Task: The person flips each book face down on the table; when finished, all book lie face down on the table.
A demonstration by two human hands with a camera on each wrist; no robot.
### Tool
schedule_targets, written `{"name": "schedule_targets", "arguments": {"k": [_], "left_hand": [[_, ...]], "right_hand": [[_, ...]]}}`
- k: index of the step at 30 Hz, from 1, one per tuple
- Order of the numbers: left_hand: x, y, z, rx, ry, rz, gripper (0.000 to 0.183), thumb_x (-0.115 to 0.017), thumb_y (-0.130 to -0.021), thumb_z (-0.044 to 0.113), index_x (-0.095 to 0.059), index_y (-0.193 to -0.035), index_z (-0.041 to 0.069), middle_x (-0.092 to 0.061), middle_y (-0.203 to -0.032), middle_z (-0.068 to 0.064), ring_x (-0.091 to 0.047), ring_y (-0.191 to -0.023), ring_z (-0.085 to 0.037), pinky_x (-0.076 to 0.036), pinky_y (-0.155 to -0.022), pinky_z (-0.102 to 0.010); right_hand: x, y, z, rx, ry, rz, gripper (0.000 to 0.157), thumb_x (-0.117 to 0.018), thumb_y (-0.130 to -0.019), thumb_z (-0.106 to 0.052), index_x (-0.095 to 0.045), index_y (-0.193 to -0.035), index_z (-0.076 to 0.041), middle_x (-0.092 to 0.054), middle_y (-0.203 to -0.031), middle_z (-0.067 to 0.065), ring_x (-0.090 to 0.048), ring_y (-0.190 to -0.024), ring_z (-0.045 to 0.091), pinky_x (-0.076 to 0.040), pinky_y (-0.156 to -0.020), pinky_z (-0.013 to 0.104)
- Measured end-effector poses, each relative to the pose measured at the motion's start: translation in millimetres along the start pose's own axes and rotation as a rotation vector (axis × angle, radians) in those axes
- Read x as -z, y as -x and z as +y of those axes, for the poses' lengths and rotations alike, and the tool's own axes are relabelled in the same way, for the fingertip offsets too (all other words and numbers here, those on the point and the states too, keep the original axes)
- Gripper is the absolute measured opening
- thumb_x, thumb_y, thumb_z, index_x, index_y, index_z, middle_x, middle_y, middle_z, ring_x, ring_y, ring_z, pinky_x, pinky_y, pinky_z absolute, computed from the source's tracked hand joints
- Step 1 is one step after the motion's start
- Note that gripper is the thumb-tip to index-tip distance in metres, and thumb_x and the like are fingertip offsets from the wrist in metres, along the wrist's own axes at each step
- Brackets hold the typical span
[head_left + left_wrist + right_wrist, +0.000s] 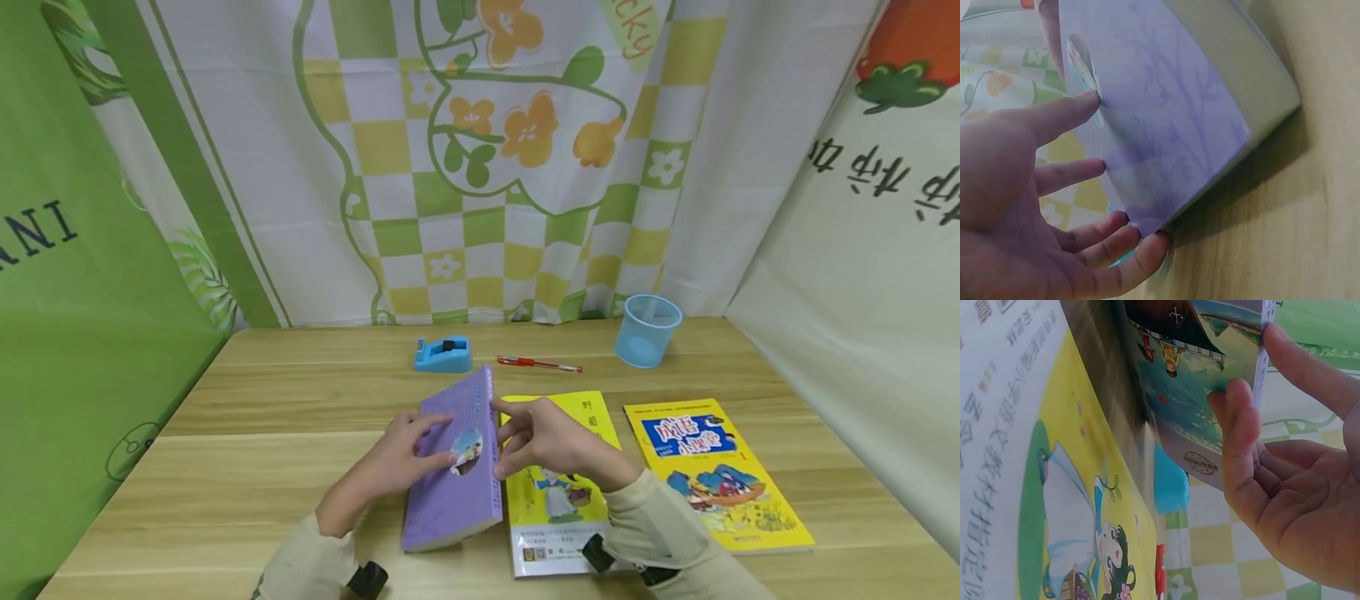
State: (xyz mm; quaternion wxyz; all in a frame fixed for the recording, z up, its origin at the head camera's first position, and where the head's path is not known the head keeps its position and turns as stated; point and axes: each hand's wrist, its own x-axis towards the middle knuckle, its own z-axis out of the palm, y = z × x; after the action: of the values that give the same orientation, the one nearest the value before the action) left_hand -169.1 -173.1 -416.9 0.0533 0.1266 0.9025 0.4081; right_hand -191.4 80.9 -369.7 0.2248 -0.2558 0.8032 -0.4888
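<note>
While the purple book (450, 504) leans on the table (225, 500), spine (497, 502) raised rightward, long axis toward the curtain (480, 250), I see the right hand (551, 442), nearer that spine, pinching it; the left hand's (397, 458) straightish, spread fingers touch the cover (1172, 94).

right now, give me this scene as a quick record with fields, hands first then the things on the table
left hand: fingers touching the purple book's cover
right hand: gripping the purple book at its spine edge
purple book: tilted, spine side raised
middle yellow book: flat, partly hidden by the right hand
right yellow book: flat, partly hidden by the sleeve
back row, left to right: blue tape dispenser, red pen, blue cup
surface: wooden table
</note>
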Motion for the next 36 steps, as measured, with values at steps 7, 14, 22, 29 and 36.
{"name": "schedule_targets", "arguments": {"k": [7,14,22,29,36], "left_hand": [[-0.5,2.3,-0.4,-0.001,-0.099,0.041,0.06,-0.08,-0.086,0.031,-0.061,-0.138,0.009,-0.052,-0.125,-0.021,-0.049,-0.109,-0.029,-0.049,-0.088,-0.047],[4.6,4.3,-2.1,0.011,-0.237,0.046,0.059,-0.081,-0.083,0.032,-0.063,-0.134,0.007,-0.055,-0.121,-0.019,-0.048,-0.114,-0.03,-0.046,-0.096,-0.053],[8.2,7.1,-2.7,0.051,-0.318,0.04,0.06,-0.083,-0.08,0.03,-0.064,-0.13,0.004,-0.05,-0.125,-0.027,-0.045,-0.118,-0.039,-0.046,-0.098,-0.058],[6.1,7.9,1.5,0.042,-0.37,0.042,0.059,-0.083,-0.079,0.027,-0.064,-0.127,-0.001,-0.041,-0.135,-0.041,-0.038,-0.129,-0.051,-0.041,-0.103,-0.065],[6.1,8.5,0.8,0.067,-0.391,0.046,0.059,-0.083,-0.08,0.028,-0.064,-0.128,0.0,-0.041,-0.137,-0.039,-0.04,-0.125,-0.046,-0.044,-0.101,-0.061]], "right_hand": [[-4.5,-7,6,-0.012,0.028,-0.017,0.094,-0.084,-0.077,-0.001,-0.03,-0.153,0.009,-0.074,-0.104,0.01,-0.072,-0.087,0.018,-0.06,-0.08,0.03],[-17.5,-17,11,-0.016,0.122,-0.044,0.092,-0.086,-0.077,-0.004,-0.033,-0.15,0.012,-0.071,-0.093,0.006,-0.069,-0.077,0.014,-0.057,-0.07,0.024],[-32.2,-27,13,-0.05,0.224,-0.078,0.067,-0.086,-0.077,-0.005,-0.055,-0.135,0.009,-0.067,-0.085,0.005,-0.06,-0.068,0.014,-0.049,-0.06,0.022],[-35.9,-31,12,-0.095,0.347,-0.114,0.027,-0.087,-0.078,-0.011,-0.065,-0.093,-0.008,-0.065,-0.079,-0.001,-0.056,-0.068,0.013,-0.046,-0.061,0.022],[-39.3,-34,10,-0.143,0.372,-0.111,0.031,-0.088,-0.077,-0.012,-0.062,-0.095,-0.011,-0.064,-0.08,-0.002,-0.057,-0.071,0.014,-0.047,-0.063,0.023]]}}
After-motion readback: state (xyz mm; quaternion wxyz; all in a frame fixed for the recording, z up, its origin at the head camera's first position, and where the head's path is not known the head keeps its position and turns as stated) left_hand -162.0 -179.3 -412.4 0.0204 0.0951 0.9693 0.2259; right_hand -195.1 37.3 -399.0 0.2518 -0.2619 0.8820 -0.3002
